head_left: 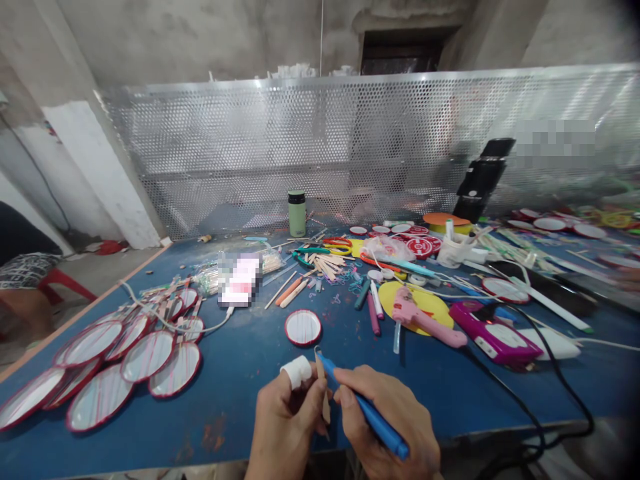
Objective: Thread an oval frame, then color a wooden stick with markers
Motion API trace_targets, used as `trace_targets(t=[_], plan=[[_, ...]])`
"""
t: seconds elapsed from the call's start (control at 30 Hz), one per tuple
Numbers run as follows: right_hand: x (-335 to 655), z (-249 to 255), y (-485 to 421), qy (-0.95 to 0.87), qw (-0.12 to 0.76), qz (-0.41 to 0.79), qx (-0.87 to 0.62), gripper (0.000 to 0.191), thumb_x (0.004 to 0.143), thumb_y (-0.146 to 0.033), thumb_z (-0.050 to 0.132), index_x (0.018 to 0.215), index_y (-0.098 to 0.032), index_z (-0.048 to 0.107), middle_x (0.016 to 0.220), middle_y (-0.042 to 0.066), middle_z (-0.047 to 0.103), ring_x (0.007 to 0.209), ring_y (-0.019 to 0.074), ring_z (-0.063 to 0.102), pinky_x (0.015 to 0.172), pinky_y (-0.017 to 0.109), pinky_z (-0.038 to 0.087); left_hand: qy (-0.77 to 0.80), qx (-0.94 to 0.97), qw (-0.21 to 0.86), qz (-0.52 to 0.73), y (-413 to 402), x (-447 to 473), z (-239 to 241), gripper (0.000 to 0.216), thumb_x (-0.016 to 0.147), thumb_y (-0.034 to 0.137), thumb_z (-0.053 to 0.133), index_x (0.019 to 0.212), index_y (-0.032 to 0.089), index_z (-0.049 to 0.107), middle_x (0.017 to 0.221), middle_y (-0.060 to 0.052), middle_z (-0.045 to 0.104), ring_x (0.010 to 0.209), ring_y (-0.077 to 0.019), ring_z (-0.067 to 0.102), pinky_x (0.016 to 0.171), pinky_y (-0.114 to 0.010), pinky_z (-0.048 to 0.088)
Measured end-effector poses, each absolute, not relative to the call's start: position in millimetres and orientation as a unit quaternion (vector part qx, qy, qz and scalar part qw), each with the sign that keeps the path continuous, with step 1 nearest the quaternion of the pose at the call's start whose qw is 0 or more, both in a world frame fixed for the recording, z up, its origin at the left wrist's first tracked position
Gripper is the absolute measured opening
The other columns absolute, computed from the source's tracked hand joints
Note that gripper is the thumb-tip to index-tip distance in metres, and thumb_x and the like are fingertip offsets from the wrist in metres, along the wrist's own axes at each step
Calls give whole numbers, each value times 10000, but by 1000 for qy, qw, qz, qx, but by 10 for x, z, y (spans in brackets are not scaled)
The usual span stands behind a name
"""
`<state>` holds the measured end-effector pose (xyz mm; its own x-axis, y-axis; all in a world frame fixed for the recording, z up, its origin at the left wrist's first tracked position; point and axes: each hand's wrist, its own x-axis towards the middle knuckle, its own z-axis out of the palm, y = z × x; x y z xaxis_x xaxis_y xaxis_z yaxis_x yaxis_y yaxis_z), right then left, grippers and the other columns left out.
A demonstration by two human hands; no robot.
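Your left hand [293, 417], with a white wrap [296, 372] on a finger, pinches a wooden stick [326, 408] between thumb and fingers; the stick's long axis runs roughly away from you, its upper end just past the fingertips. Your right hand [387, 413] grips a blue pen [383, 427] in a writing hold, slanting up-left across to that upper end; pen and stick cross at a narrow angle, and contact at the tip can't be told. The stick sits just left of your right hand, your left being nearer. Straight beyond the left hand, a red-rimmed disc [303, 328] lies flat on the tabletop [240, 373]. Farther left: piled discs [100, 400]. Beyond the right hand: pink glue gun [425, 321] on a yellow disc [387, 300]; purple device [500, 337] farther right.
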<state>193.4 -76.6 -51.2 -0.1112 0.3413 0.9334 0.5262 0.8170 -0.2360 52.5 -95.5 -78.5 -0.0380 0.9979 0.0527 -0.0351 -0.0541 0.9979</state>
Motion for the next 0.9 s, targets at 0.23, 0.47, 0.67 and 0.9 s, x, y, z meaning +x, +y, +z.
trace_targets(t=[0.23,0.47,0.67,0.9], plan=[[1933,-531,-762,-748,593,-78,-287,117,886,-131,582,957,-178,662,720,-2,745,645,125,716,653,231,532,488,489,489,533,-950,533,-809,315,880,425,629,884,115,685,643,-5,602,542,-118,528,526,-217,455],[1951,-511,-772,-758,581,-92,-280,123,895,-125,576,959,-182,664,739,5,755,670,135,723,659,237,534,493,496,483,527,-946,514,-818,308,888,415,619,901,116,692,641,-2,599,544,-121,535,528,-218,453],[1944,-531,-756,-748,591,-75,-293,116,893,-136,584,966,-177,664,718,3,743,630,124,710,636,230,535,493,492,482,531,-948,522,-816,324,885,423,622,920,111,700,622,1,596,528,-116,528,518,-213,454],[1939,-535,-761,-742,598,-71,-295,138,873,-101,591,963,-175,666,698,-6,733,610,114,701,634,223,530,493,494,482,529,-942,511,-822,338,882,423,630,977,108,703,631,-5,608,527,-123,544,517,-219,463]])
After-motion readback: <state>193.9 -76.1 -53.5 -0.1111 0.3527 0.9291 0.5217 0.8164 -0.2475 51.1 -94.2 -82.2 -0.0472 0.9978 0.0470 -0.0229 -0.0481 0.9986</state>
